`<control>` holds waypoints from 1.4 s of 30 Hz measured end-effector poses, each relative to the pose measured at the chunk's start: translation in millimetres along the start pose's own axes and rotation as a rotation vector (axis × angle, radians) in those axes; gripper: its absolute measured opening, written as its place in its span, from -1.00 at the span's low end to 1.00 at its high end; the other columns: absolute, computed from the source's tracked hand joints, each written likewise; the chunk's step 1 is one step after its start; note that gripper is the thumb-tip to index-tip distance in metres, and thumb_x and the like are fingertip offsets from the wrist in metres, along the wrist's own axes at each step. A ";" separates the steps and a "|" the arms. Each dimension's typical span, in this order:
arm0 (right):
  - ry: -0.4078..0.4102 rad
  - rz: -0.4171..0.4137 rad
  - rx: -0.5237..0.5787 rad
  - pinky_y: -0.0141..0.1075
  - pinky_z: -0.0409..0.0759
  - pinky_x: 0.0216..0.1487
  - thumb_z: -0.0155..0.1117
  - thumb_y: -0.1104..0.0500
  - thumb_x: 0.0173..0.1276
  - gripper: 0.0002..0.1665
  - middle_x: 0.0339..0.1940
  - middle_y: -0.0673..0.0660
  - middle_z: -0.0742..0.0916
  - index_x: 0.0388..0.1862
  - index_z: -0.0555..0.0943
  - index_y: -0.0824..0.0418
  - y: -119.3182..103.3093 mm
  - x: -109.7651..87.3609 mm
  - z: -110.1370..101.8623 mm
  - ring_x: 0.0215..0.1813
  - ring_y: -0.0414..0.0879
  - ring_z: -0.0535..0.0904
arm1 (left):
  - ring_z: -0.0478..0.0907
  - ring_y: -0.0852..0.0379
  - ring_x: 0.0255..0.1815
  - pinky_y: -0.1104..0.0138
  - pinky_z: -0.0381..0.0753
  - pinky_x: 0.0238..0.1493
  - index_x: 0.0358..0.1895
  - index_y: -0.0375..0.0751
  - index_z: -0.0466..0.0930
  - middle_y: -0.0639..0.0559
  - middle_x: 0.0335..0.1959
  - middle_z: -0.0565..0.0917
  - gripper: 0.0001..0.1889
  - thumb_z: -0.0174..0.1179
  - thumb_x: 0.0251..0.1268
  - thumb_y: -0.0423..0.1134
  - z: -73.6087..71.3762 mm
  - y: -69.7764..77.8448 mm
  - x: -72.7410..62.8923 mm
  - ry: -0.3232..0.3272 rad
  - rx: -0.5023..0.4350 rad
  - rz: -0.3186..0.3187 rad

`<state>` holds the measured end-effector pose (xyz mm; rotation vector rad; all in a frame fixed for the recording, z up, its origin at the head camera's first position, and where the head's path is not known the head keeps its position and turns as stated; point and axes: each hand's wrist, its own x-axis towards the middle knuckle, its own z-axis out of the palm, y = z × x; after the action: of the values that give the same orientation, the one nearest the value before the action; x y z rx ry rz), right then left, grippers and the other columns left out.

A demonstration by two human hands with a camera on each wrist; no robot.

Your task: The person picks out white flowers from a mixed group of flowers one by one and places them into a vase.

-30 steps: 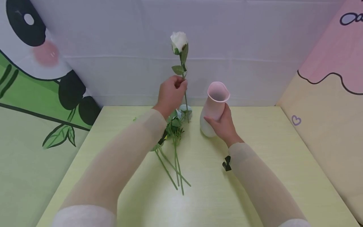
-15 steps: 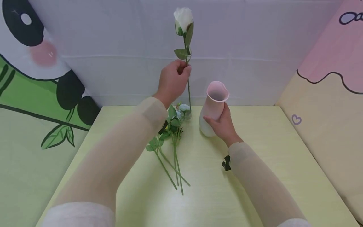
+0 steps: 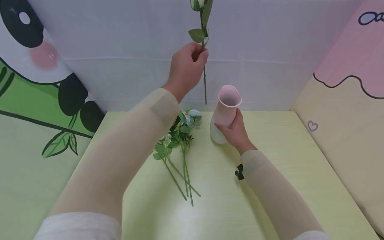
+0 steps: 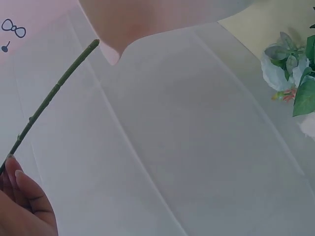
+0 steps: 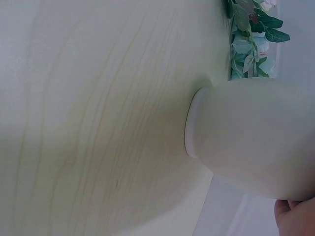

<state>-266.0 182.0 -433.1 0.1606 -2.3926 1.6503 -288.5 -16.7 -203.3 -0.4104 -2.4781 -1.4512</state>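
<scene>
My left hand (image 3: 188, 66) pinches the green stem (image 3: 205, 83) of a white rose (image 3: 200, 4), whose bloom is cut off by the top of the head view. The stem hangs upright, its lower end a little left of and about level with the vase's mouth. In the left wrist view the stem (image 4: 59, 83) runs up from the fingertips (image 4: 19, 179) toward the vase's rim. With my right hand (image 3: 237, 133) I grip the side of a pale pink vase (image 3: 220, 123), which has a wavy rim and tilts slightly. The right wrist view shows the vase's base (image 5: 197, 123) by the tabletop.
Several artificial flowers (image 3: 184, 128) with green leaves and pale blue blooms lie on the light yellow table (image 3: 270, 133), left of the vase. Their stems (image 3: 186, 180) point toward the front. A white cloth backdrop (image 3: 120, 73) rises behind, with printed panels at both sides.
My left hand has raised the rose and shifted it slightly right, so its stem end has come up above the flowers on the table. The right hand and vase have stayed nearly still.
</scene>
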 end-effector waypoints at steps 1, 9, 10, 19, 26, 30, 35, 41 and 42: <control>0.000 0.000 0.001 0.12 0.31 0.44 0.57 0.07 0.27 0.12 0.43 0.17 0.37 0.60 0.05 0.15 0.1 -0.1 0.1 0.38 0.08 0.40 | 0.47 0.13 -0.08 0.31 0.53 -0.09 0.10 -0.03 0.61 0.06 -0.07 0.61 -0.74 0.10 0.60 0.00 0.3 2.0 0.5 -0.001 0.003 0.010; -0.007 0.008 -0.015 0.12 0.30 0.45 0.57 0.05 0.27 0.13 0.43 0.19 0.37 0.60 0.04 0.15 -2.1 0.5 4.2 0.39 0.10 0.39 | 0.46 0.17 -0.13 0.35 0.48 -0.12 0.08 -0.05 0.62 0.08 -0.12 0.61 -0.76 0.10 0.61 -0.04 0.7 17.3 2.6 0.015 0.007 0.059; -0.010 0.009 -0.014 0.13 0.30 0.45 0.57 0.05 0.27 0.13 0.43 0.19 0.37 0.60 0.04 0.15 -2.4 0.6 4.6 0.39 0.10 0.39 | 0.47 0.17 -0.13 0.36 0.48 -0.12 0.08 -0.06 0.62 0.09 -0.12 0.61 -0.76 0.10 0.61 -0.04 0.8 19.5 3.0 0.018 0.007 0.064; -0.013 -0.009 0.012 0.12 0.32 0.43 0.58 0.08 0.25 0.13 0.43 0.17 0.39 0.60 0.06 0.15 -2.7 3.7 10.8 0.37 0.09 0.41 | 0.48 0.19 -0.13 0.39 0.49 -0.13 0.05 -0.09 0.64 0.08 -0.15 0.63 -0.78 0.14 0.60 -0.08 5.2 22.6 6.0 0.040 -0.033 0.076; -0.012 -0.006 -0.009 0.11 0.33 0.43 0.58 0.06 0.25 0.14 0.43 0.20 0.38 0.61 0.05 0.16 0.3 3.6 11.2 0.38 0.10 0.41 | 0.50 0.18 -0.12 0.39 0.51 -0.12 0.06 -0.09 0.64 0.08 -0.13 0.64 -0.78 0.15 0.60 -0.08 11.6 18.9 7.2 0.046 -0.051 0.074; 0.011 -0.002 -0.029 0.12 0.32 0.43 0.58 0.06 0.25 0.15 0.43 0.22 0.38 0.61 0.04 0.17 3.7 3.6 6.3 0.37 0.12 0.41 | 0.52 0.19 -0.14 0.41 0.50 -0.11 0.04 -0.11 0.65 0.08 -0.15 0.67 -0.79 0.15 0.59 -0.10 17.7 18.9 10.3 0.045 -0.062 0.139; 0.026 0.003 -0.042 0.12 0.32 0.43 0.58 0.07 0.25 0.16 0.43 0.24 0.37 0.61 0.02 0.19 9.4 3.2 1.6 0.37 0.14 0.40 | 0.52 0.18 -0.18 0.42 0.50 -0.15 0.03 -0.11 0.67 0.07 -0.19 0.66 -0.80 0.16 0.59 -0.11 23.8 16.9 9.7 0.065 -0.117 0.183; 0.027 -0.004 -0.039 0.11 0.31 0.44 0.58 0.08 0.25 0.17 0.43 0.24 0.37 0.61 0.02 0.18 10.5 3.3 0.8 0.38 0.13 0.40 | 0.53 0.17 -0.20 0.41 0.50 -0.17 0.05 -0.15 0.68 0.06 -0.21 0.66 -0.79 0.19 0.57 -0.13 28.1 7.0 6.7 0.080 -0.152 0.195; 0.025 -0.006 -0.036 0.12 0.30 0.45 0.58 0.08 0.25 0.17 0.44 0.25 0.37 0.62 0.02 0.18 10.3 3.5 0.6 0.39 0.13 0.39 | 0.53 0.17 -0.20 0.41 0.51 -0.17 0.05 -0.15 0.68 0.05 -0.21 0.66 -0.79 0.19 0.57 -0.13 29.0 4.4 6.7 0.085 -0.154 0.197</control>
<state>-271.7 185.2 -441.8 0.1401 -2.3991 1.5952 -295.1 11.6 -211.3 -0.5912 -2.1989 -1.5481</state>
